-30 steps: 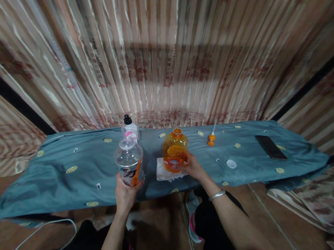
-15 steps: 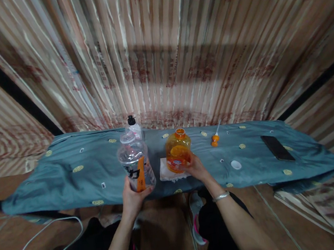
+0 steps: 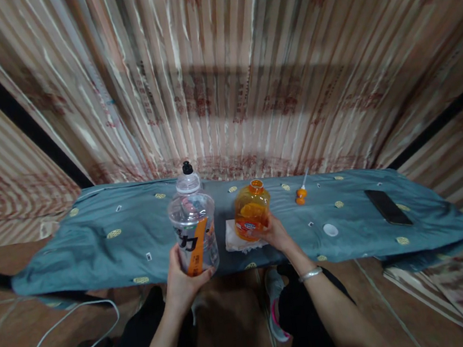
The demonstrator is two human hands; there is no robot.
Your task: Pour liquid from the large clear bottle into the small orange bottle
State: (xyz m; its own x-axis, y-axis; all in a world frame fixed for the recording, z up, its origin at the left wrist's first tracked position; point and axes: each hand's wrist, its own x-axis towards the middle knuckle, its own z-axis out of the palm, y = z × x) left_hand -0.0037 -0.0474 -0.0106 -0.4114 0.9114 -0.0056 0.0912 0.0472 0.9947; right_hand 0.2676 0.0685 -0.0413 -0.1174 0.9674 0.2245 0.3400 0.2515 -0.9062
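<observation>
My left hand [image 3: 186, 279] is wrapped round the lower part of a large clear plastic bottle [image 3: 193, 218] with an orange and black label. The bottle is upright and has no cap on its wide neck. Behind it, partly hidden, stands a smaller bottle with a black top [image 3: 187, 168]. My right hand [image 3: 274, 233] grips the lower right side of an orange see-through bottle [image 3: 253, 207], whose mouth is uncovered. A folded white cloth or tissue [image 3: 232, 241] lies under and beside the orange bottle.
An orange pump top with a pale tube [image 3: 301, 194] lies right of the orange bottle. Nearer me is a small white round lid [image 3: 330, 230]. A black phone [image 3: 388, 207] rests at the right on the teal cloth-covered table [image 3: 134, 214]. A striped curtain [image 3: 220, 84] hangs behind.
The clear bottle, held in my left hand, now stands more upright. The view has shifted slightly. My right hand keeps its hold on the orange bottle.
</observation>
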